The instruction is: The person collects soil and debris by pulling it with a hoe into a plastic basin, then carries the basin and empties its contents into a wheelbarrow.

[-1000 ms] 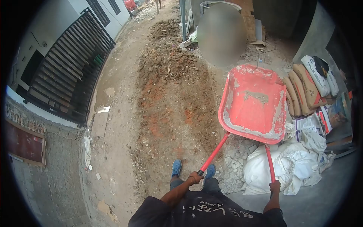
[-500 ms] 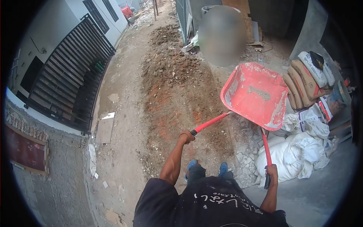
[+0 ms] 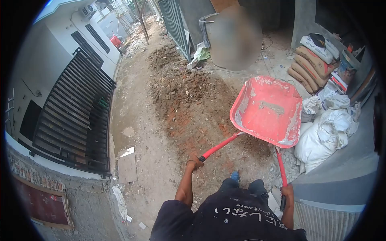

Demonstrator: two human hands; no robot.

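A red wheelbarrow [image 3: 277, 114] is in front of me, its tray smeared with grey cement residue. My left hand [image 3: 195, 162] is closed around the black grip of its left handle [image 3: 219, 148]. Around the right handle's [image 3: 282, 168] black grip my right hand [image 3: 287, 193] is wrapped. Both handles slope up from my hands to the tray. The wheel is hidden under the tray.
Loose soil and rubble [image 3: 181, 86] lie along the path ahead. Stacked cement bags [image 3: 311, 66] and white sacks [image 3: 323, 138] stand at the right. A black metal fence [image 3: 74, 116] lines the left, with a flat board [image 3: 128, 166] near it. A blurred patch covers the area beyond the wheelbarrow.
I have stepped forward, and the view has shifted so the fence and more of the far path show. The wheelbarrow stays ahead of me, both hands still on its handles.
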